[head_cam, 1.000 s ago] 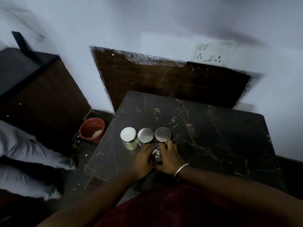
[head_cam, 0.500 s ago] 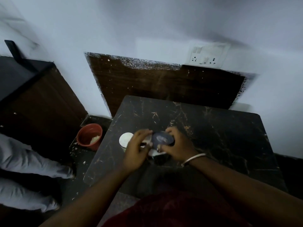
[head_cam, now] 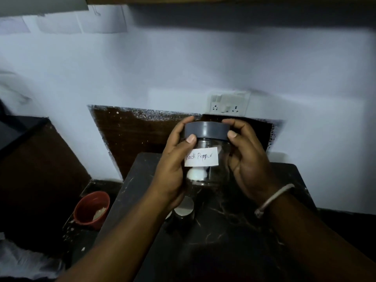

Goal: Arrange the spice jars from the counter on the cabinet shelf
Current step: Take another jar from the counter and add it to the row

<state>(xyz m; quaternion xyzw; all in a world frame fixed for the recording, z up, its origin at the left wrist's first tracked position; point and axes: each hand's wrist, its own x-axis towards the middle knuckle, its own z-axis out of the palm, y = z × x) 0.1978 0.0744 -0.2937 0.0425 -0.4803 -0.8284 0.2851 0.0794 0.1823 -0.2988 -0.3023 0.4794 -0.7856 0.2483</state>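
I hold a clear glass jar (head_cam: 205,159) with a grey lid and a white label reading "Black Pepper" upright in front of me, well above the dark marble counter (head_cam: 234,231). My left hand (head_cam: 173,165) grips its left side and my right hand (head_cam: 246,159) grips its right side, thumbs at the lid's lower edge. Below the jar, a small silver-lidded jar (head_cam: 184,208) stands on the counter, partly hidden by my left forearm. The round silver lid of another jar (head_cam: 54,175) shows through the glass. A brown cabinet underside (head_cam: 223,0) runs along the top edge.
A red bowl (head_cam: 91,210) with something pale inside sits on the floor left of the counter. A white socket plate (head_cam: 227,104) is on the wall above a brown panel (head_cam: 142,135). A dark cabinet (head_cam: 30,159) stands at the left.
Both hands have lifted the black pepper jar from the counter up to chest height. The view has tilted upward, showing more wall and the cabinet's underside.
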